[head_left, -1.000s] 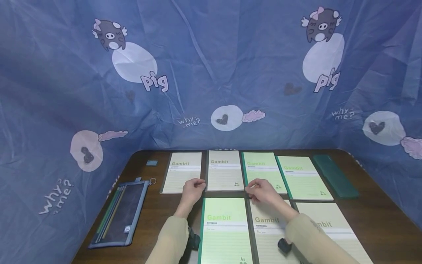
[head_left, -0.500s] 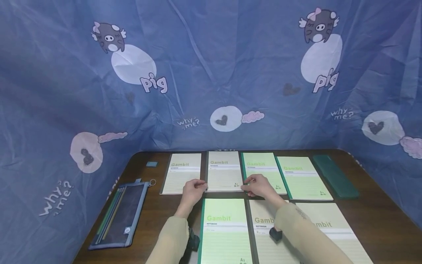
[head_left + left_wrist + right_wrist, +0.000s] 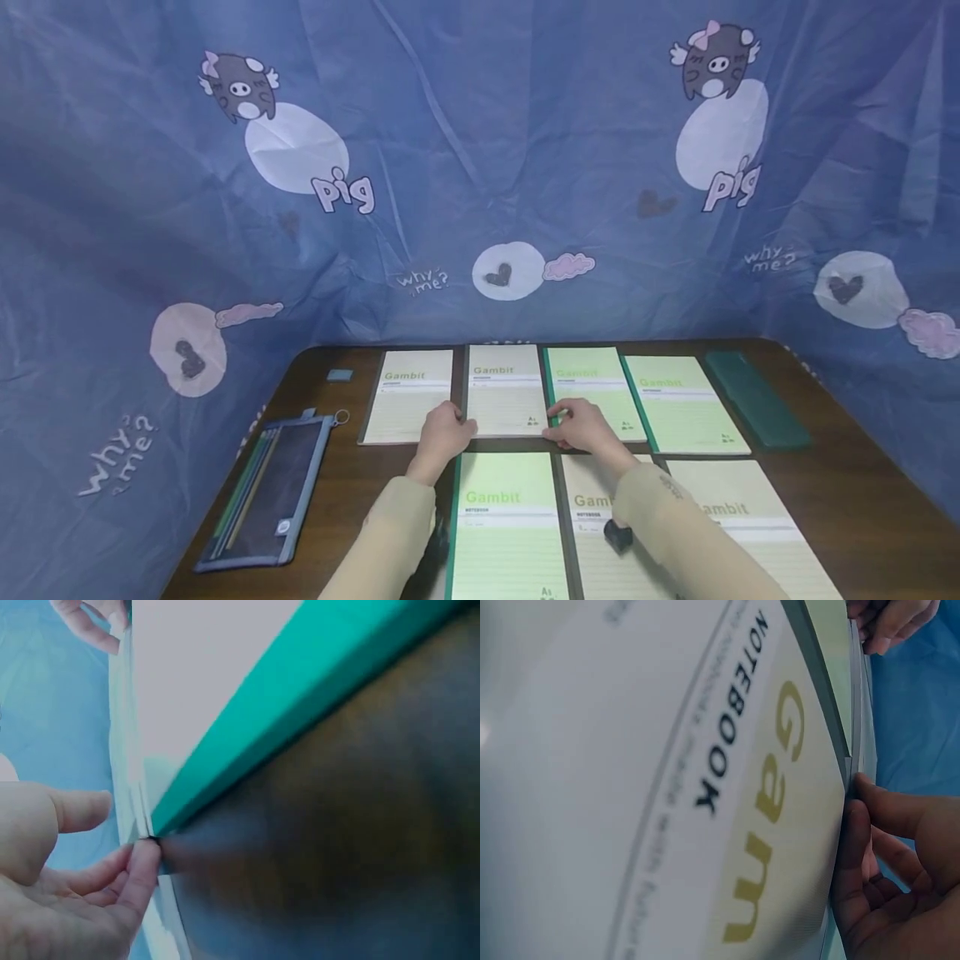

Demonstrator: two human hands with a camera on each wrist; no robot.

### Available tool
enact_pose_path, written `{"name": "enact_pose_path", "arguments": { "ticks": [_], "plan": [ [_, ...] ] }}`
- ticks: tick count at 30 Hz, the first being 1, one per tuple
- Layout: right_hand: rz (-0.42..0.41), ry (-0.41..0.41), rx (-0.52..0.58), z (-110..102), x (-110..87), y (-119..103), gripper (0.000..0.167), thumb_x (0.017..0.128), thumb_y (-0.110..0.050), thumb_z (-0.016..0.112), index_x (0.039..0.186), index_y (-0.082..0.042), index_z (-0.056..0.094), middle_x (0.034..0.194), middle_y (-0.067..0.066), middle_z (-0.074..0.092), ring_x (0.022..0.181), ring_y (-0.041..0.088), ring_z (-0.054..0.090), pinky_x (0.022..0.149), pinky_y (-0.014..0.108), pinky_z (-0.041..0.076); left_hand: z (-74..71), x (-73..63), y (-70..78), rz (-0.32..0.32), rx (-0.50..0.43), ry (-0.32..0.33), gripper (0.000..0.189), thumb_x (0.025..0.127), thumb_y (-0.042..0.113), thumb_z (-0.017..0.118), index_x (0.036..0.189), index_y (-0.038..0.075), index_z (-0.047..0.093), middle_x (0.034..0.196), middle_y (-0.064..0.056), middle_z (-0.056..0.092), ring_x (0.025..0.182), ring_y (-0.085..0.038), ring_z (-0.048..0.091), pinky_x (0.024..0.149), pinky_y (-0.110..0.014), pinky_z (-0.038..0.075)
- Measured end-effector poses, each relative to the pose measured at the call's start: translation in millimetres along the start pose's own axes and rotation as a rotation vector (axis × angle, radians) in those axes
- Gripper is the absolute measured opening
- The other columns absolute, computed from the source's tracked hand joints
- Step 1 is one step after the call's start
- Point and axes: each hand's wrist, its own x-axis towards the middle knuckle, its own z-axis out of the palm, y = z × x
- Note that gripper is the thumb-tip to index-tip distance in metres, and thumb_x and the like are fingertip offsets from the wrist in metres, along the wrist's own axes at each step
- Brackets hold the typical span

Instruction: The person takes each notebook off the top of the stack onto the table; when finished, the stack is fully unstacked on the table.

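In the head view, a white-covered Gambit notebook (image 3: pixel 505 406) with a dark spine lies second from the left in the back row. My left hand (image 3: pixel 442 437) is at its lower left corner; in the left wrist view, fingertips (image 3: pixel 147 853) touch its edge while the thumb stands apart. The right hand (image 3: pixel 583 425) is at the lower right corner, and the right wrist view shows thumb and index finger (image 3: pixel 855 814) pinching the edge. Below, in the front row, lie a green notebook (image 3: pixel 508 542) and a white one (image 3: pixel 588 475), partly hidden under my right forearm.
Another white notebook (image 3: pixel 411 408) lies to the left and two green notebooks (image 3: pixel 592 375), (image 3: pixel 682 408) to the right. A green case (image 3: pixel 756 400) stands farther right. At left are a mesh pencil pouch (image 3: pixel 288 492) and a small blue block (image 3: pixel 340 375). A blue curtain (image 3: pixel 420 208) hangs behind.
My right hand has shifted left from the gap beside the green notebook to the white notebook's lower right corner. The left hand has turned slightly at the opposite corner. The view has drifted slightly.
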Motion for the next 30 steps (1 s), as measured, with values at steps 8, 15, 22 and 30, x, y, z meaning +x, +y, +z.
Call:
{"name": "enact_pose_path", "arguments": {
  "ticks": [8, 15, 22, 30],
  "plan": [
    [-0.006, 0.013, 0.006, 2.8, -1.1, 0.8, 0.036, 0.083, -0.012, 0.081, 0.115, -0.003, 0.069, 0.071, 0.007, 0.06, 0.059, 0.015, 0.063, 0.057, 0.029, 0.051, -5.0, 11.5, 9.7, -0.032, 0.079, -0.059, 0.018, 0.091, 0.008, 0.061, 0.077, -0.004, 0.061, 0.054, -0.002, 0.044, 0.045, -0.012, 0.036, 0.04, -0.023, 0.029],
    [0.011, -0.004, 0.034, 8.6, -1.1, -0.9, 0.038, 0.083, -0.013, 0.081, 0.117, -0.003, 0.068, 0.074, 0.006, 0.06, 0.059, 0.014, 0.062, 0.057, 0.027, 0.052, -10.2, 26.3, 16.7, -0.026, 0.14, -0.011, 0.024, 0.093, 0.007, 0.062, 0.07, 0.0, 0.062, 0.05, -0.003, 0.049, 0.044, -0.012, 0.041, 0.041, -0.023, 0.032],
    [0.021, -0.006, 0.022, 6.6, -2.6, 4.1, 0.038, 0.082, -0.012, 0.081, 0.116, -0.003, 0.068, 0.069, 0.006, 0.062, 0.055, 0.015, 0.062, 0.055, 0.028, 0.051, -2.3, 39.0, 9.0, -0.006, 0.143, 0.013, 0.024, 0.091, 0.016, 0.07, 0.083, -0.007, 0.069, 0.055, -0.007, 0.055, 0.048, -0.014, 0.049, 0.043, -0.026, 0.039],
    [0.045, 0.0, 0.033, 2.0, 2.4, 4.0, 0.037, 0.082, -0.013, 0.081, 0.116, -0.005, 0.068, 0.073, 0.007, 0.061, 0.056, 0.014, 0.062, 0.056, 0.027, 0.052, 7.0, 48.2, 14.4, 0.002, 0.154, -0.012, 0.031, 0.09, 0.023, 0.073, 0.094, -0.008, 0.071, 0.062, -0.008, 0.061, 0.055, -0.018, 0.06, 0.053, -0.031, 0.05]
  ]
}}
